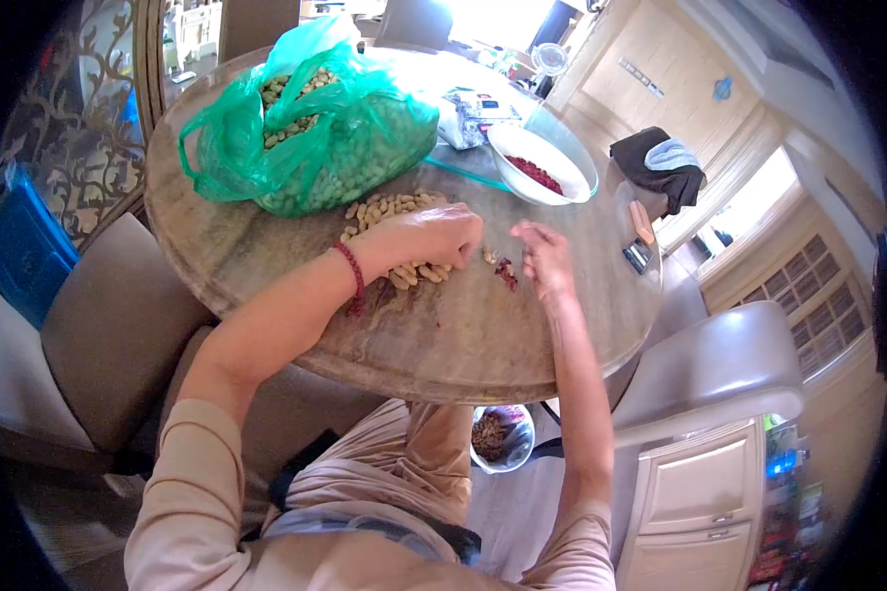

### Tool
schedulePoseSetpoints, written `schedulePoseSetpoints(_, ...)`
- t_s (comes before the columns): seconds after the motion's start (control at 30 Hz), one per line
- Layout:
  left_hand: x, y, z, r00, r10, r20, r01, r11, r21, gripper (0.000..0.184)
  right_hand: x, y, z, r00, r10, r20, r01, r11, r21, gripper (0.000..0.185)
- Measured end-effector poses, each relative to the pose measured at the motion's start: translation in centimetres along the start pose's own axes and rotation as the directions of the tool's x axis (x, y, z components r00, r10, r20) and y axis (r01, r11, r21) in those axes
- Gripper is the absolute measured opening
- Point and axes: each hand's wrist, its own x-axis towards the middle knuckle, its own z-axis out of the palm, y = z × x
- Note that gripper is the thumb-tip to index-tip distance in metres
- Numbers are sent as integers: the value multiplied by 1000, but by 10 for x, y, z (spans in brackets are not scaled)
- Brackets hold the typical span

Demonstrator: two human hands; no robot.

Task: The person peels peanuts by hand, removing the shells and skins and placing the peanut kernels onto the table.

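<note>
My left hand (445, 234) is closed over the right edge of a pile of unshelled peanuts (376, 211); what its fingers hold, if anything, is hidden. A red bead bracelet (350, 268) circles that wrist. Across a small gap, my right hand (544, 254) is raised just above the table with its fingers bent together, their contents too small to make out. Between the hands lie a few red kernels or skins (506, 273) and a bit of shell (489, 255). A white bowl (508, 141) behind my right hand holds red kernels.
A green plastic bag (365, 128) full of peanuts fills the round table's (434, 355) back left. Beside it is a silvery packet (463, 116). A dark box (638, 257) lies at the right edge. Below, a lined bin (524, 448) holds shells. Chairs (710, 374) flank the table.
</note>
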Motion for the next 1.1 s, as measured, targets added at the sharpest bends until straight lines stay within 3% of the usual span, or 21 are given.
schedulePoseSetpoints(0.03, -1, -2, 1, 1000, -3, -13, 3, 1000, 4, 10, 2, 3, 5, 988, -143, 56, 153, 950, -273, 14)
schedulePoseSetpoints(0.07, -1, -3, 1, 1000, -6, -25, 6, 1000, 8, 9, 4, 5, 10, 954, -262, 148, 301, 804, -513, 15)
schedulePoseSetpoints(0.1, -1, -2, 1, 1000, -6, -27, 7, 1000, 8, 9, 1, 5, 16, 953, -262, 149, 301, 803, -514, 15)
schedulePoseSetpoints(0.17, 2, 0, 0, 996, -90, -22, 92, 989, 113, 9, -4, 2, 25, 885, -331, 327, 452, 446, -773, 14)
schedulePoseSetpoints(0.2, 5, -2, 0, 996, -90, -21, 92, 989, 114, 9, -4, 4, 24, 885, -331, 327, 452, 446, -772, 14)
schedulePoseSetpoints(0.27, 10, -7, 0, 984, -137, -111, 144, 988, 53, 10, -5, 8, 24, 885, -331, 326, 429, 314, -847, 15)
schedulePoseSetpoints(0.3, 12, -6, -2, 984, -137, -116, 144, 988, 56, 10, -8, 5, 25, 883, -334, 330, 434, 311, -846, 15)
schedulePoseSetpoints(0.37, 16, -4, -5, 955, -137, -264, 120, 990, -80, 9, -14, -5, 27, 957, -199, 210, 285, 526, -801, 15)
schedulePoseSetpoints(0.4, 16, -4, -6, 953, -136, -270, 119, 990, -77, 9, -10, -5, 25, 956, -202, 214, 290, 521, -803, 15)
schedulePoseSetpoints(0.47, 17, -4, -7, 900, -405, -160, 233, 759, -609, 8, -1, -4, 23, 892, -376, 252, 438, 578, -688, 15)
schedulePoseSetpoints(0.5, 17, 0, -10, 901, -403, -163, 232, 762, -604, 8, 0, -9, 27, 889, -381, 253, 443, 578, -686, 15)
schedulePoseSetpoints(0.57, 15, 8, -16, 840, -525, -139, 170, 498, -851, 12, 1, -16, 37, 892, -362, 271, 450, 776, -443, 17)
schedulePoseSetpoints(0.6, 15, 7, -16, 841, -523, -140, 172, 504, -847, 12, 1, -17, 39, 890, -367, 271, 454, 776, -437, 17)
schedulePoseSetpoints(0.67, 16, 5, -17, 801, -595, -68, 96, 239, -966, 16, 2, -19, 44, 897, -365, 250, 428, 859, -281, 18)
schedulePoseSetpoints(0.7, 16, 4, -18, 802, -594, -72, 94, 244, -965, 16, 2, -19, 44, 894, -370, 252, 433, 857, -279, 18)
schedulePoseSetpoints(0.77, 15, 3, -19, 834, -551, -31, 36, 111, -993, 20, -1, -18, 45, 923, -315, 222, 357, 916, -185, 19)
schedulePoseSetpoints(0.87, 15, 9, -20, 824, -566, 12, 26, 16, -1000, 18, -7, -20, 46, 905, -360, 228, 393, 912, -119, 16)
schedulePoseSetpoints(1.0, 18, 6, -12, 856, -518, -8, 10, 33, -999, 18, -7, -17, 42, 881, -431, 194, 456, 883, -112, 15)
schedulePoseSetpoints(1.1, 18, 6, -10, 878, -476, -47, 12, 120, -993, 19, -8, -17, 41, 881, -450, 146, 462, 884, -66, 15)
